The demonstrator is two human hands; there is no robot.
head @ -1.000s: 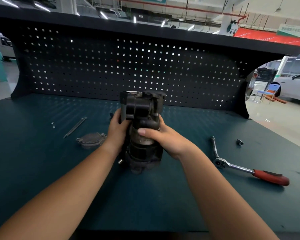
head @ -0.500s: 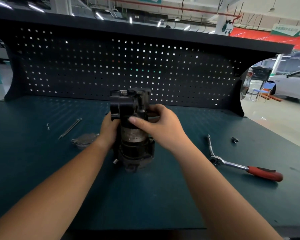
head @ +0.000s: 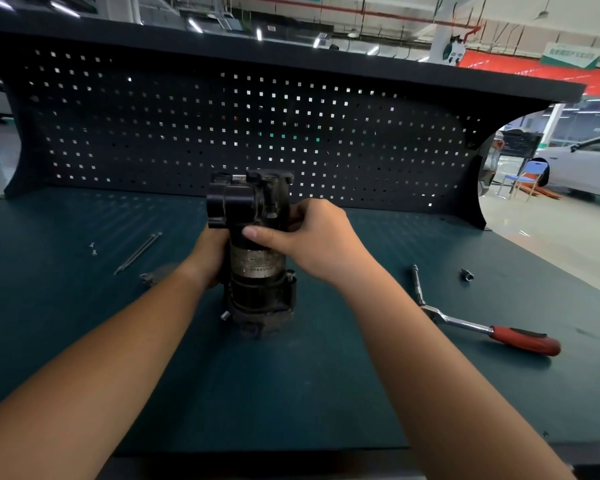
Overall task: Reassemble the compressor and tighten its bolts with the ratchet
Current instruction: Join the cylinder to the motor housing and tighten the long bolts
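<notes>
Upright compressor [head: 253, 258] on workbench [head: 291, 393], right hand [head: 312, 244] fingers curled round its upper body, left hand [head: 207, 258] gripping its far-left side, ratchet [head: 478, 323] lying well right of the fingers

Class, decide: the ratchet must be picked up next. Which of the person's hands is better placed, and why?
Probably the right hand: the ratchet lies on its side of the compressor, while the left hand can steady it.
</notes>
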